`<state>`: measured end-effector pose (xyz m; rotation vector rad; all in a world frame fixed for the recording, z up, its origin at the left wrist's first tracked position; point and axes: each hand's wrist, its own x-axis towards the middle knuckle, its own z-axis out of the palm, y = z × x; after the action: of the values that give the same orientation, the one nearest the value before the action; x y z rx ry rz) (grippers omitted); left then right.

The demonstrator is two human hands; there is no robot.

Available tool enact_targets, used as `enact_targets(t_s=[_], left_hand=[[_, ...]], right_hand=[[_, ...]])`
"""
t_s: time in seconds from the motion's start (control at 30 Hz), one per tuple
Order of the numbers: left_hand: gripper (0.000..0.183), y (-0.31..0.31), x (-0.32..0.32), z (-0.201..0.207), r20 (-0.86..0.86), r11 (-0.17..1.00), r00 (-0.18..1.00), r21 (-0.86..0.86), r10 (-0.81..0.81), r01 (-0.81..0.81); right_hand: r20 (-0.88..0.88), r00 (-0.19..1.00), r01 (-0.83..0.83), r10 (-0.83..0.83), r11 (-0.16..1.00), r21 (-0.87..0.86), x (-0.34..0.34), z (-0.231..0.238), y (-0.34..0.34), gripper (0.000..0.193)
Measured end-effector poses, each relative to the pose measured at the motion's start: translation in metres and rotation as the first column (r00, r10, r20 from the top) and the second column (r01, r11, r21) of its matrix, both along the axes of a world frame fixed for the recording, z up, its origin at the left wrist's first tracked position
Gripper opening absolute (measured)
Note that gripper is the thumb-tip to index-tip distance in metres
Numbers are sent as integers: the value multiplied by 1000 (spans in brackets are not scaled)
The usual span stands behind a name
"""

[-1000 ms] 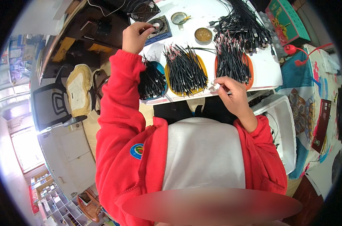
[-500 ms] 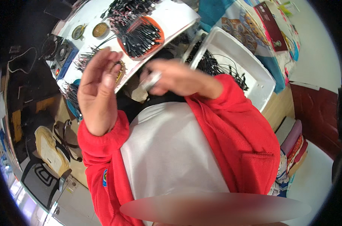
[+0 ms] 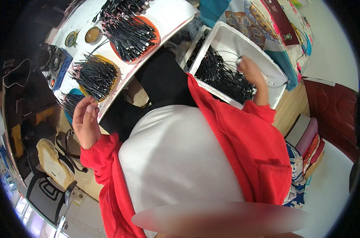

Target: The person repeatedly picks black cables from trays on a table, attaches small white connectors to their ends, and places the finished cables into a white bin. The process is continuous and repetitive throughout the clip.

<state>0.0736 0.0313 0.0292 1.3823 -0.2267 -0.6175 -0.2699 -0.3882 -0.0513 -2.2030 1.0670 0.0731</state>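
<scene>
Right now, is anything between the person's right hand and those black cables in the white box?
Nothing visible. The right hand is already inside the white foam box, over the pile of black cables. The left hand is raised by the table edge, holding nothing.

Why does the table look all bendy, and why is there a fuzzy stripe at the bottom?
Head view: the fisheye lens bows the white table's edge and darkens the corners into a black ring; the fuzzy stripe is a smeared band low in the picture; the right hand over the white box is slightly motion-blurred; the left hand looks sharper.
</scene>
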Motion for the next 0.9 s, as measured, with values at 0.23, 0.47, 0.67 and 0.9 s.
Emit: enact_targets(t_s=[0.23,0.47,0.67,0.9], left_hand=[[22,2,-4,-5,-67,996,996,52,-62,65],[19,-13,-10,-9,-67,986,989,96,-134,140],[19,-21,-12,-15,-89,978,979,88,-182,189],[18,-29,-13,-17,-105,966,966,86,-235,244]], right_hand=[[156,987,34,-35,999,10,22,-179,50,32],[272,937,217,-218,976,34,64,-189,57,39],[550,778,254,-302,953,164,46,-211,61,23],[450,398,340,-799,584,737,-8,-172,45,30]])
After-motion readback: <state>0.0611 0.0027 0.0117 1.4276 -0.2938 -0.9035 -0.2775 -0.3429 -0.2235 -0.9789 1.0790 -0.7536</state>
